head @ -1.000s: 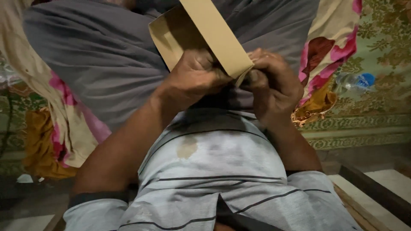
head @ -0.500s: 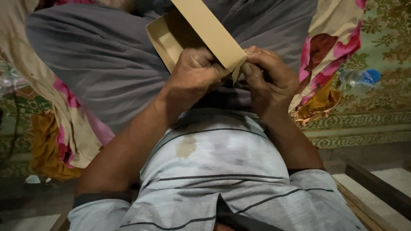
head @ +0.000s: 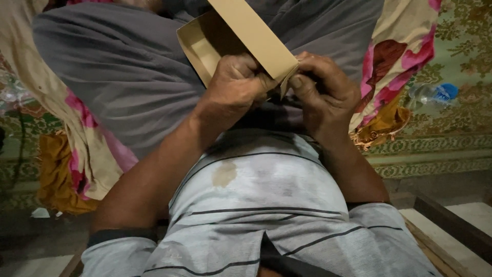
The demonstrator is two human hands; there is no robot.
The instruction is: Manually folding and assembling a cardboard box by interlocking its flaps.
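Two hands: both meet at the lower corner of one tan cardboard piece, above the person's lap.
Shirt: a pale grey striped shirt fills the near foreground, with a brownish stain on its front.
Left hand: curled into a closed grip on the cardboard's lower edge, knuckles up.
Right hand: thumb and fingers pinch the folded corner of the cardboard, just beside the left hand.
Cardboard: a folded, box-like sheet, tilted, running up and away from the hands.
Lap: grey cloth lies under the cardboard.
Sides: flowered fabric hangs to either side.
Far right: a clear plastic bottle lies on the patterned green carpet.
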